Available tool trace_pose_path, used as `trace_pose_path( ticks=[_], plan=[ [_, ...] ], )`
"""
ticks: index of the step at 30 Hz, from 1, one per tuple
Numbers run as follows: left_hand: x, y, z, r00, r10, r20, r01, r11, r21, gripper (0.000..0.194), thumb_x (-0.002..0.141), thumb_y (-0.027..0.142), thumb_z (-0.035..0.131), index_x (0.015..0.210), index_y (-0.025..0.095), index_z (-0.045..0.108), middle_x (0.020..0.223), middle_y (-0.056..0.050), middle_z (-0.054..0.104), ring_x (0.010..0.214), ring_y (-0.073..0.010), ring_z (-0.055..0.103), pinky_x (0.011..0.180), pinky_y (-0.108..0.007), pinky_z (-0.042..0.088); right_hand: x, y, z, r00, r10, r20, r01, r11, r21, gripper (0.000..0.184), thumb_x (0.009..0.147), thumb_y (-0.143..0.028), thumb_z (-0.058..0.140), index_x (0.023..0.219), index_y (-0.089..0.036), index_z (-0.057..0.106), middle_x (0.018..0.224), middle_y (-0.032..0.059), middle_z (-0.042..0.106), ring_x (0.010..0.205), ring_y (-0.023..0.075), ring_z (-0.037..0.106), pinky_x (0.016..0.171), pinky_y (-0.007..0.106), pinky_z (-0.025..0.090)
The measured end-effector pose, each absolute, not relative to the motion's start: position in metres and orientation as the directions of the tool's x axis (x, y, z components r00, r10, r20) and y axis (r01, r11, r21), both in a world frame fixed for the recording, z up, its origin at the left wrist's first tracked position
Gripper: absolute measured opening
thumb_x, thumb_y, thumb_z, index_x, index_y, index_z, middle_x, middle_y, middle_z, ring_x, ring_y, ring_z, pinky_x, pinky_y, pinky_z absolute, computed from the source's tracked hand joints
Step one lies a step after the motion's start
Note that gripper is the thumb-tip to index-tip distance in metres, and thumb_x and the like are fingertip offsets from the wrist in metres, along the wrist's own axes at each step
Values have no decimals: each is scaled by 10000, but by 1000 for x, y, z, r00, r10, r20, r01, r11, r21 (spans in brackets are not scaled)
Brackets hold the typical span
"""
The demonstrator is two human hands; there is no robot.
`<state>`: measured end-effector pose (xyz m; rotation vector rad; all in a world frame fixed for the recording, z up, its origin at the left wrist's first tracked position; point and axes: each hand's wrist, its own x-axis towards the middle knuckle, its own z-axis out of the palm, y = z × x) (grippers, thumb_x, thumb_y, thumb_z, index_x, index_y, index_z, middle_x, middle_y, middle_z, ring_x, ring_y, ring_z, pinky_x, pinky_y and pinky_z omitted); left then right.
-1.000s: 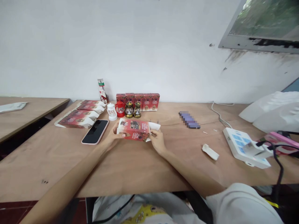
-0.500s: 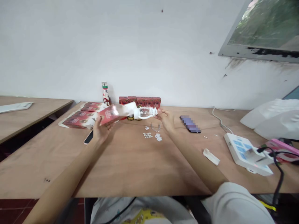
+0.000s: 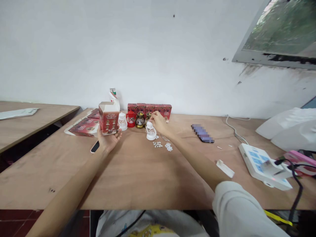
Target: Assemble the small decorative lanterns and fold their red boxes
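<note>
My left hand (image 3: 108,141) grips a small red printed cardboard box (image 3: 109,122) from below. The box is upright, with its pale top flap (image 3: 108,106) raised. Fingers of my right hand (image 3: 160,123) close at the top of a small white lantern (image 3: 150,132), which is upright at the table surface; whether it rests there or hangs just above is unclear. Behind the hands stand another white lantern (image 3: 122,121), a red lantern (image 3: 130,119) and a dark gold-trimmed lantern (image 3: 140,120). A further gold-trimmed lantern (image 3: 148,117) is partly covered by my right hand.
Red boxes (image 3: 145,108) line up against the wall. Flattened boxes (image 3: 82,127) lie left, beside a phone (image 3: 94,146). Button-like discs (image 3: 157,144) and white pieces (image 3: 169,146) lie mid-table. Rightward are another phone (image 3: 202,133), a white strip (image 3: 225,168) and a power strip (image 3: 263,166).
The white lantern, sideways at the box opening before, is now upright and lower, apart from the box. My left hand has turned the box upright. My right hand has moved slightly left.
</note>
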<state>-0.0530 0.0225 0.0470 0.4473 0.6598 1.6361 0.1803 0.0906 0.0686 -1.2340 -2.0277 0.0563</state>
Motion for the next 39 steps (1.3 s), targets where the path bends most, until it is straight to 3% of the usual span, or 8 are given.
trace_pose_path(
  ticks=[11,16,20,24,30,33,35,39],
  plan=[
    [-58,28,39,-158,987,-23,-744,-103,660,575,712,685,474,959,184,611,762,-47,663,707,-189,650,619,-288,520,169,96,71,-289,778,557,761,540,-359,127,837,-95,477,795,-162,576,978,54,535,817,152,536,726,275,397],
    [-56,25,43,-179,983,-30,-753,-117,647,465,721,596,541,923,186,618,795,-44,678,717,-184,653,625,-283,526,167,91,70,-282,789,546,764,528,-369,138,847,-106,459,824,-163,583,997,68,552,863,175,547,753,297,410],
    [-54,24,43,-199,980,-23,-768,-141,624,265,702,438,634,844,215,612,830,-21,691,803,-197,666,690,-302,542,162,67,77,-239,673,700,702,618,-354,174,887,-155,421,913,-171,592,1036,98,575,952,202,550,829,321,419],
    [-52,23,43,-205,979,-5,-786,-161,596,136,670,318,680,715,234,582,814,1,696,855,-200,664,732,-317,548,149,38,87,-269,508,818,630,736,-250,251,920,-199,356,942,-191,606,1022,110,623,988,217,556,885,338,401],
    [-54,23,41,-120,990,74,-747,-139,650,161,632,260,720,691,220,575,787,11,688,803,-185,652,754,-329,538,137,25,99,-386,645,660,669,688,-281,252,897,-162,390,1001,-205,615,1028,62,676,888,203,624,759,314,442],
    [-51,24,43,-186,978,91,-690,-196,697,182,609,204,728,730,209,591,739,20,662,722,-150,627,709,-275,513,141,23,100,-381,750,540,749,593,-296,199,881,-172,446,928,-211,636,875,52,703,787,211,644,686,307,437],
    [-46,22,51,-274,950,153,-605,-293,740,264,580,184,747,792,209,592,747,23,643,728,-139,614,700,-245,485,145,18,102,-314,779,542,800,525,-291,189,878,-173,455,891,-193,642,801,72,700,762,231,647,674,319,432],
    [-27,10,84,-434,756,490,-165,-601,782,660,448,136,826,1028,247,532,1005,0,603,976,-188,580,813,-263,447,151,5,119,-168,683,710,677,604,-421,176,888,-210,451,921,-206,624,867,46,698,757,196,638,691,311,448]
  ],
)
